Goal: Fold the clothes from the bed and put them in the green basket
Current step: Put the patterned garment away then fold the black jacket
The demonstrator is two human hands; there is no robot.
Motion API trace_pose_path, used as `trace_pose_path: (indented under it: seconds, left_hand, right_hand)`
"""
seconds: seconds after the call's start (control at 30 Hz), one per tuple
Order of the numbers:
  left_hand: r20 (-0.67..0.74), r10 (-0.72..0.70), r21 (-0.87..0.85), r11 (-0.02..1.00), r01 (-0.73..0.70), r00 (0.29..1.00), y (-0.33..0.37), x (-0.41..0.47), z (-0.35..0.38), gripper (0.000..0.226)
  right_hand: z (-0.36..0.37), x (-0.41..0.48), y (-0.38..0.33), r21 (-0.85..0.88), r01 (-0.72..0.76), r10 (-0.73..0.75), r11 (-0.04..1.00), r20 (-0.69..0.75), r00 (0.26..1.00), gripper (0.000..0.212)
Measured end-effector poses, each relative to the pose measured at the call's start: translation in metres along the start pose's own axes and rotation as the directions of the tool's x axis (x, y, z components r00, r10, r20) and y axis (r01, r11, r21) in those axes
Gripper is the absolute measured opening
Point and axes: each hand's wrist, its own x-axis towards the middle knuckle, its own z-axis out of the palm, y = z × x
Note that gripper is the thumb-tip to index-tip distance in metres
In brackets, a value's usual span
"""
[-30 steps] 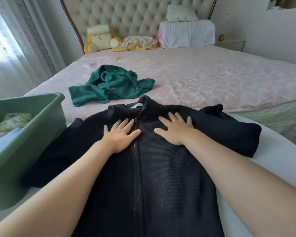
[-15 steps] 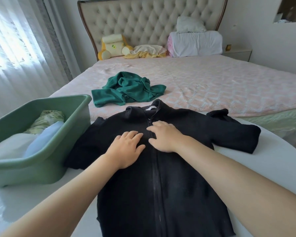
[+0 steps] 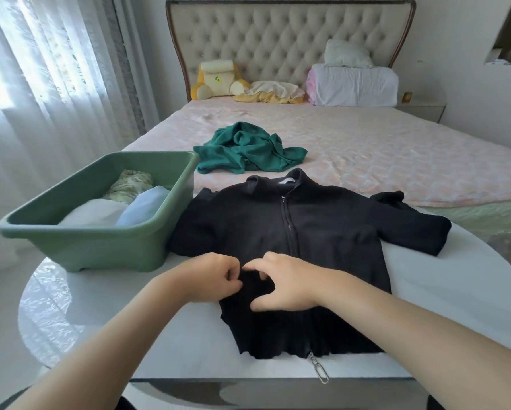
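The black jacket (image 3: pixel 322 226) lay flat on the counter (image 3: pixel 461 294) beside the green basket (image 3: pixel 100 247), its waist pinched in the grip of left hand (image 3: pixel 207 278) and right hand (image 3: pixel 286 284), apparently to begin folding.

Soft daylight through the curtains (image 3: pixel 41 99) at left; sharp focus, wide-angle bending at edges.

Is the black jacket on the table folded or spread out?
Spread out: the black jacket lies flat on the table, zipped, both sleeves out sideways.
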Motion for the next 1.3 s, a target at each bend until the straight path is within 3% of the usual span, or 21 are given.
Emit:
trace_pose_path:
  seconds: [0.1,0.2,0.3,0.37,0.4,0.47,0.5,0.57,0.67,0.73,0.8,0.87,0.9,0.93,1.0,1.07,1.17,1.3]
  left_hand:
    - [0.110,0.036,-0.078,0.997,-0.027,0.993,0.000,-0.012,-0.005,0.008]
    - [0.131,0.112,-0.091,0.991,-0.101,0.985,-0.003,-0.023,-0.007,0.034]
    - [0.117,0.179,-0.035,0.984,-0.176,0.977,-0.007,-0.032,0.003,0.067]
    - [0.026,0.222,0.004,0.975,-0.222,0.975,-0.008,-0.033,0.015,0.080]
    - [-0.050,0.252,0.011,0.968,-0.252,0.966,-0.008,-0.031,0.021,0.073]
    - [-0.241,0.279,-0.008,0.957,-0.290,0.929,-0.006,-0.026,0.028,0.039]
    - [-0.314,0.261,-0.030,0.958,-0.285,0.913,-0.005,-0.024,0.029,0.025]
    - [-0.402,0.158,-0.162,0.957,-0.240,0.902,-0.001,-0.020,0.029,0.018]
    - [-0.406,-0.068,-0.466,0.873,-0.143,0.911,0.010,-0.015,0.021,0.016]
    - [-0.416,-0.137,-0.496,0.863,-0.098,0.899,0.018,-0.009,0.011,0.010]
    - [-0.438,-0.192,-0.458,0.888,-0.034,0.878,0.025,-0.002,-0.001,0.011]
    - [-0.410,-0.242,-0.542,0.840,-0.021,0.880,0.032,0.007,-0.009,0.010]
    - [-0.375,-0.252,-0.620,0.784,-0.039,0.892,0.036,0.012,-0.009,0.006]
    - [-0.341,-0.249,-0.690,0.722,-0.061,0.907,0.040,0.016,-0.009,0.004]
    - [-0.293,-0.204,-0.758,0.645,-0.097,0.934,0.045,0.025,-0.005,0.024]
    - [-0.265,-0.130,-0.722,0.684,-0.107,0.956,0.045,0.034,-0.001,0.040]
    - [-0.206,-0.019,-0.553,0.827,-0.101,0.978,0.043,0.037,0.003,0.029]
    - [-0.134,0.119,-0.220,0.964,-0.147,0.984,0.045,0.027,0.008,0.054]
  right_hand:
    - [0.006,-0.017,-0.006,0.027,0.028,-0.029,0.999,0.068,0.997,0.110]
    - [0.008,-0.026,-0.012,-0.126,0.057,-0.046,0.990,0.088,0.995,0.127]
    - [0.013,-0.024,-0.010,-0.210,0.097,-0.089,0.973,0.044,0.995,0.117]
    - [0.017,-0.018,-0.005,-0.244,0.102,-0.111,0.964,-0.023,0.994,0.105]
    - [0.018,-0.016,-0.002,-0.240,0.091,-0.106,0.966,-0.048,0.993,0.100]
    - [0.017,-0.012,0.005,-0.147,0.049,-0.061,0.988,-0.076,0.995,0.095]
    - [0.015,-0.011,0.009,-0.079,0.025,-0.031,0.997,-0.077,0.997,0.094]
    - [0.012,-0.009,0.016,0.021,-0.012,0.014,1.000,-0.076,0.997,0.092]
    - [0.006,-0.006,0.020,0.135,-0.048,0.066,0.990,-0.135,0.989,0.077]
    - [-0.002,-0.007,0.015,0.292,-0.059,0.116,0.955,-0.181,0.977,0.072]
    - [-0.010,-0.009,0.008,0.379,-0.059,0.145,0.923,-0.203,0.968,0.091]
    - [-0.013,-0.013,-0.002,0.282,-0.104,0.175,0.954,-0.239,0.955,0.111]
    - [-0.012,-0.014,-0.005,0.206,-0.138,0.191,0.969,-0.262,0.946,0.111]
    - [-0.010,-0.014,-0.005,0.142,-0.174,0.208,0.974,-0.285,0.936,0.104]
    - [-0.007,-0.011,0.003,0.099,-0.243,0.262,0.965,-0.318,0.911,0.076]
    - [-0.009,-0.009,0.019,0.146,-0.345,0.375,0.927,-0.325,0.869,0.057]
    - [-0.017,-0.007,0.046,0.166,-0.447,0.476,0.879,-0.368,0.799,0.056]
    - [-0.022,-0.006,0.055,-0.101,-0.501,0.379,0.860,-0.531,0.757,0.049]
